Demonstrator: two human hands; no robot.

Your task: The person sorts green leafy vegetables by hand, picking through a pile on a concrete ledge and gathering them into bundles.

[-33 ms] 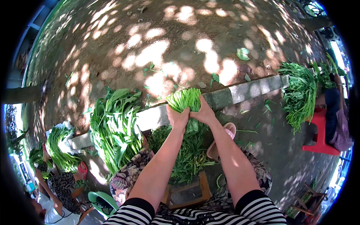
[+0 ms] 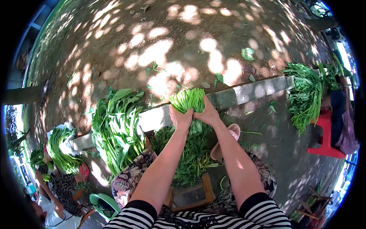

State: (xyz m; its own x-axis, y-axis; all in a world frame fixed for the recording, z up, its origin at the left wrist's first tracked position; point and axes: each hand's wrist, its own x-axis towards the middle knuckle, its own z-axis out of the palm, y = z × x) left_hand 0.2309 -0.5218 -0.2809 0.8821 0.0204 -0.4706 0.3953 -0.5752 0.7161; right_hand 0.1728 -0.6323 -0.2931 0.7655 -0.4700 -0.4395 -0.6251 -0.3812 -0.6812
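Observation:
A thick bundle of water spinach point(image 2: 187, 100) stands between my hands, its pale green stem ends fanned upward and its leaves hanging below. My left hand point(image 2: 180, 119) wraps the bundle's left side, and my right hand point(image 2: 207, 114) clasps it from the right; the thumbs meet in front. Under my wrists lies a heap of loose leafy greens point(image 2: 190, 160) between my knees. Left of my hands, a big pile of long-stemmed greens point(image 2: 118, 129) leans over the stone kerb point(image 2: 156, 119).
A wooden-framed stool point(image 2: 207, 187) is close to my lap, with a pink slipper point(image 2: 216, 152) on my right foot. Farther right are more greens point(image 2: 305, 91) and a red plastic stool point(image 2: 325, 137) beside another person. At lower left another person sits near greens point(image 2: 61, 147) and a green basin point(image 2: 105, 206).

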